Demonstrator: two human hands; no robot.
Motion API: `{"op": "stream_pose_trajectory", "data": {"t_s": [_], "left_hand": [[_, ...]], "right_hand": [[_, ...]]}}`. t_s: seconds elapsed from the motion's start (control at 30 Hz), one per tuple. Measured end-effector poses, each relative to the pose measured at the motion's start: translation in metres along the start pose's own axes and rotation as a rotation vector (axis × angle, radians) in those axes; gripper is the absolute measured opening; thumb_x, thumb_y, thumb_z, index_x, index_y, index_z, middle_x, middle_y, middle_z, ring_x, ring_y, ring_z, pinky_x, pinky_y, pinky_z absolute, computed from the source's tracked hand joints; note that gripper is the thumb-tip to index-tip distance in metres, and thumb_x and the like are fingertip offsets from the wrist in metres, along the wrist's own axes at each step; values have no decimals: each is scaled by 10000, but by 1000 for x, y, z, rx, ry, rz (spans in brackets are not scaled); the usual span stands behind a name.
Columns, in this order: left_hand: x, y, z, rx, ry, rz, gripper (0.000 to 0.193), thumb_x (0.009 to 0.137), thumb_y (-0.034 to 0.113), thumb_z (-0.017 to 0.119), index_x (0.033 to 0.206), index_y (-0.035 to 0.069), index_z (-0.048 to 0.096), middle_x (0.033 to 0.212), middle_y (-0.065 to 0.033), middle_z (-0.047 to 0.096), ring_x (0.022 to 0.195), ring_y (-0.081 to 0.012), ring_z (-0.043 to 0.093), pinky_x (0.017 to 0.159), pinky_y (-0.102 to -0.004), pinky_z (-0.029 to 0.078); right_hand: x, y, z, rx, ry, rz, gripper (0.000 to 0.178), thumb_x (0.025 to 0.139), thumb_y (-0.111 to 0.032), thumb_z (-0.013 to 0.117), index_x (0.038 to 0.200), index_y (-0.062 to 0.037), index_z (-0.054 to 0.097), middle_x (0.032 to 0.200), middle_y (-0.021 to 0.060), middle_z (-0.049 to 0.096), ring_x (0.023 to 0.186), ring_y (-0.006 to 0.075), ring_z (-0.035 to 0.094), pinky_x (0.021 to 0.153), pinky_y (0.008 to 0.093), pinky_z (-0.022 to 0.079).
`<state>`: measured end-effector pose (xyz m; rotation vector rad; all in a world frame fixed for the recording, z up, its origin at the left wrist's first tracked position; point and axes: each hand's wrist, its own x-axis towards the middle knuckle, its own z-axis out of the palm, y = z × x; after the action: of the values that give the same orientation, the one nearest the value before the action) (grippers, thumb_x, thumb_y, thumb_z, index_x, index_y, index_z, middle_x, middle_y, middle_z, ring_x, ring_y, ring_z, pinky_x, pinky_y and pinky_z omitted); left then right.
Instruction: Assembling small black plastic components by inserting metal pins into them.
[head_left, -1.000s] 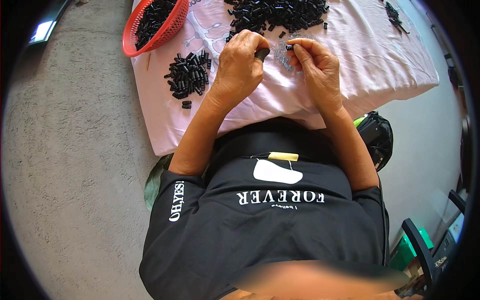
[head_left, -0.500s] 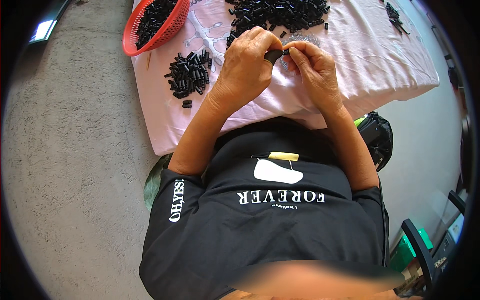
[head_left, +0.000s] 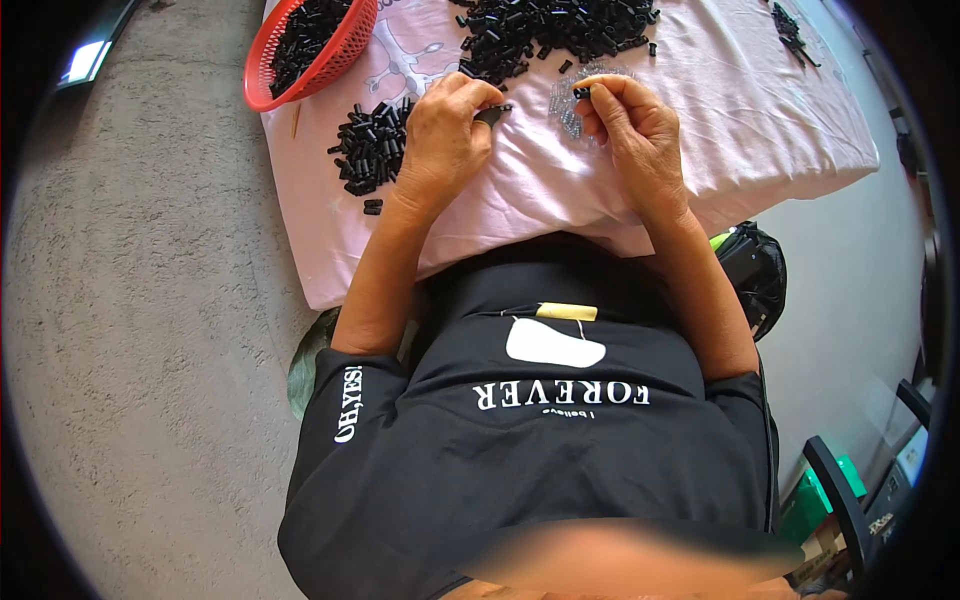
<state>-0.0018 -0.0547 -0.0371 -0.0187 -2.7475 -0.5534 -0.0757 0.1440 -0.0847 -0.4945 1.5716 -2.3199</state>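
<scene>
My left hand (head_left: 442,145) is closed in a pinch beside the small heap of black cylinders (head_left: 368,150). A dark cover (head_left: 488,116) sits on one of its digits, and the tip of a small black part (head_left: 506,108) shows just past it. Apart from it, to the right, my right hand (head_left: 638,130) pinches a short black tubular piece (head_left: 582,92) between thumb and forefinger. Under and beside that hand lies a patch of small clear, shiny pieces (head_left: 566,118). The other fingers of the right hand are curled in.
A red plastic basket (head_left: 340,62) of black pieces stands at the table's far left. A large heap of black pieces (head_left: 555,30) lies at the far middle, and a few thin black parts (head_left: 790,38) at far right. A pink patterned cloth (head_left: 760,150) covers the table.
My hands were together at the same small black piece and have come apart. The left has moved left toward the small heap; the right has stayed nearly in place, holding a black piece.
</scene>
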Motion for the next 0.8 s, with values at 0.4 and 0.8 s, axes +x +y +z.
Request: {"op": "stream_pose_trajectory", "data": {"t_s": [0.4, 0.8], "left_hand": [[6, 27, -2, -183, 12, -13, 216, 809, -98, 616, 997, 8, 627, 894, -120, 683, 824, -225, 687, 754, -314, 535], [11, 51, -6, -520, -1, -16, 161, 866, -75, 668, 1013, -10, 658, 896, -48, 694, 873, -98, 673, 823, -250, 546]], "right_hand": [[-1, -5, 2, -35, -9, -13, 157, 1009, -112, 603, 1053, -1, 703, 808, 7, 671, 706, 39, 573, 651, 188, 480], [-1, -3, 2, -8, -60, -15, 163, 1011, -122, 605, 1073, 4, 690, 818, 15, 674, 724, 48, 577, 664, 197, 488]]}}
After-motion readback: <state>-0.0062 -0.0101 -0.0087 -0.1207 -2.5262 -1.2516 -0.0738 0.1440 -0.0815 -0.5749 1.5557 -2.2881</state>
